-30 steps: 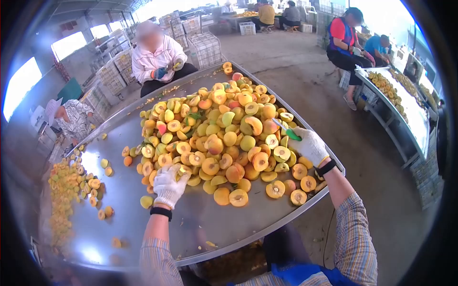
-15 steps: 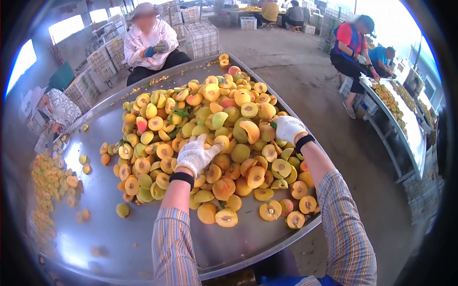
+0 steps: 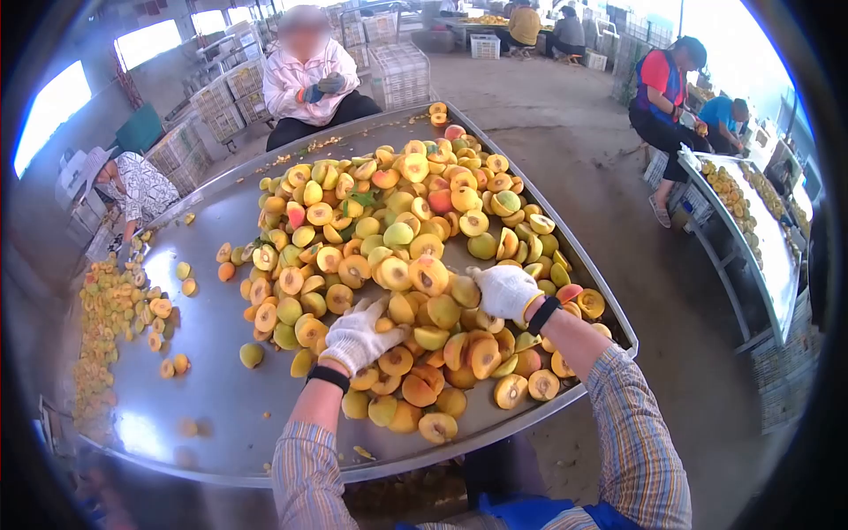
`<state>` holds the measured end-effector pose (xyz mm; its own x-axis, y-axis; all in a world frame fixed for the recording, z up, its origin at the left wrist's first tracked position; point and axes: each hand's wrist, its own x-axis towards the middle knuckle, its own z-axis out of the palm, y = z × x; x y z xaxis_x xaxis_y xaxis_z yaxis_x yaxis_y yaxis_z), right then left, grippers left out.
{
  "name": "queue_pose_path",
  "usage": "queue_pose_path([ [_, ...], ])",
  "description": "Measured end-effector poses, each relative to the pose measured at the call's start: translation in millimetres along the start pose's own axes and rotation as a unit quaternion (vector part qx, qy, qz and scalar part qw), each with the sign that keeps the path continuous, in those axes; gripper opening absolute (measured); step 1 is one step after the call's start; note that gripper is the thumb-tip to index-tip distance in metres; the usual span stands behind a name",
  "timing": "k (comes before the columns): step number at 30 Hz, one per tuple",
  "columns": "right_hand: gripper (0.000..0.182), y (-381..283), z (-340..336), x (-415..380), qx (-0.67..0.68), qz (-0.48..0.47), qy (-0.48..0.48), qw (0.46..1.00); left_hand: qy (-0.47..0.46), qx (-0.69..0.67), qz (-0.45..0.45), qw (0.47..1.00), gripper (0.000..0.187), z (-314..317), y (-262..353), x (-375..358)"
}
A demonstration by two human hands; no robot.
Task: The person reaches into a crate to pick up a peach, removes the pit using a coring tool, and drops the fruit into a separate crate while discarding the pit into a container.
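A large heap of halved yellow and orange fruit (image 3: pixel 424 274) lies on the metal table (image 3: pixel 208 424), many halves showing their cut faces. My left hand (image 3: pixel 358 338), in a white knitted glove, rests on the near left part of the heap with its fingers spread against the fruit. On the right side of the heap, my right hand (image 3: pixel 505 292), gloved the same way, touches the fruit; its fingertips are partly hidden among the halves. Green leaves (image 3: pixel 358 201) show in the upper part of the heap.
Another fruit pile (image 3: pixel 102 327) lies at the table's left end, beside a person in a patterned top (image 3: pixel 148 187). A person in pink (image 3: pixel 307 79) sits beyond the far edge. At right, people work by another table (image 3: pixel 767 265). Plastic crates (image 3: pixel 400 75) stand behind.
Both my hands have come nearer, and fruit between them has shifted toward me. The view has moved, so the surroundings sit further right. The person at left now reaches to their pile.
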<state>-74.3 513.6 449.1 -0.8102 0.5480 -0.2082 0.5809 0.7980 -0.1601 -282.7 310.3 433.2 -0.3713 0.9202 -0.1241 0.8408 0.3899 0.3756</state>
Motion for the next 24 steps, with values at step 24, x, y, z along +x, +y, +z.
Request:
queue_pose_path([
  [24, 0.043, 15, 95, -178, 0.109, -0.002, 0.332, 0.937, 0.216, 0.092, -0.090, 0.968, 0.037, -30, -222, -40],
])
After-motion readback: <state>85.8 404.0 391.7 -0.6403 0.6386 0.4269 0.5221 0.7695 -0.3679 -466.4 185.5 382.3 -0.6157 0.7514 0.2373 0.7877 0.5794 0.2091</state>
